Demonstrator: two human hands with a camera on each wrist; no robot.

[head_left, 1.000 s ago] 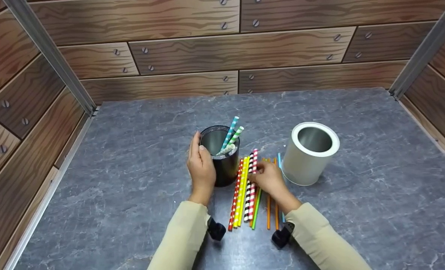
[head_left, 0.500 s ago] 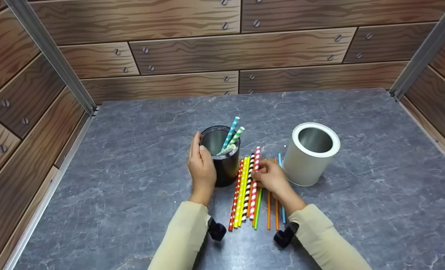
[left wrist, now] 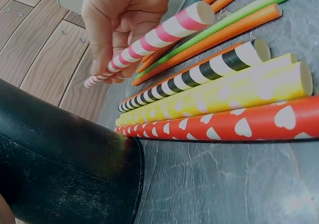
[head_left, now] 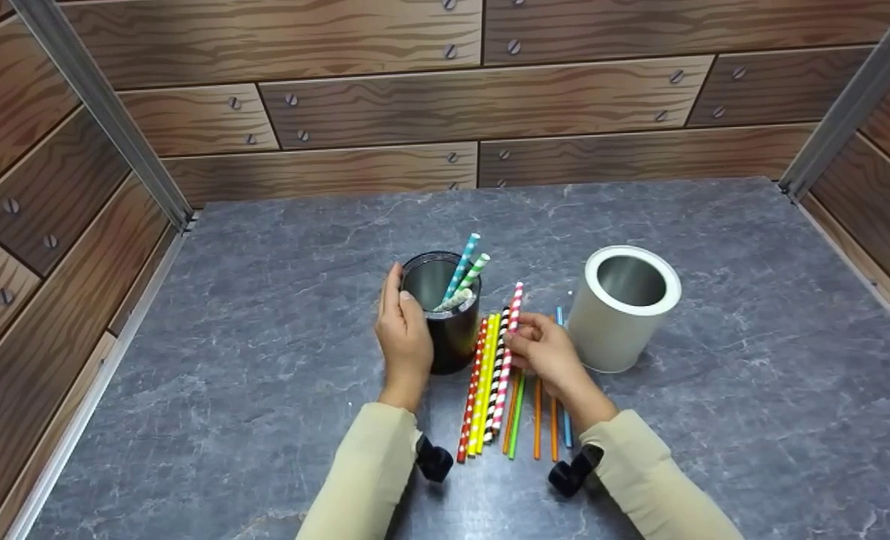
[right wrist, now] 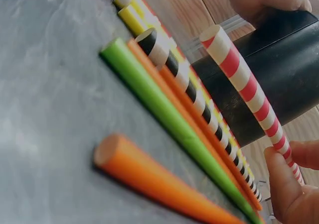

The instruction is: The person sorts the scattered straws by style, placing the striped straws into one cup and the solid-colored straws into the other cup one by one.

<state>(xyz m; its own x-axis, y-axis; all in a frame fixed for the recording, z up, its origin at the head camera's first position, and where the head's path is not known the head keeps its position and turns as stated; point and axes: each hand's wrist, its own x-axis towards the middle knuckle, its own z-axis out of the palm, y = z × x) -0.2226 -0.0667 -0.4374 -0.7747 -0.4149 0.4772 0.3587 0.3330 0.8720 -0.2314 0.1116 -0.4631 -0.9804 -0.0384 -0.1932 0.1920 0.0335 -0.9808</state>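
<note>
A black tumbler [head_left: 452,345] stands upright with several paper straws [head_left: 468,266] leaning inside. My left hand [head_left: 406,341] rests against its left side, visible fingers straight and thumb near the rim. My right hand [head_left: 553,356] pinches a pink-and-white striped straw [right wrist: 249,87] between thumb and fingers. In the left wrist view this straw is raised clear of the others. Beneath and to its left lie a black-and-white striped straw [left wrist: 192,79], yellow dotted straws [left wrist: 209,94] and a red heart-patterned straw [left wrist: 239,122]. Orange straws [right wrist: 149,171] and a green straw [right wrist: 154,99] lie near the right hand.
A white can [head_left: 609,330] with an open top stands right of my right hand. A blue straw [head_left: 567,429] lies just in front of it. The grey marbled table [head_left: 265,337] is bordered by wood-patterned walls [head_left: 370,109].
My right hand has drawn the pink-and-white straw away from the black-and-white one, moved slightly right and raised the straw's far end. The left hand and tumbler stay put.
</note>
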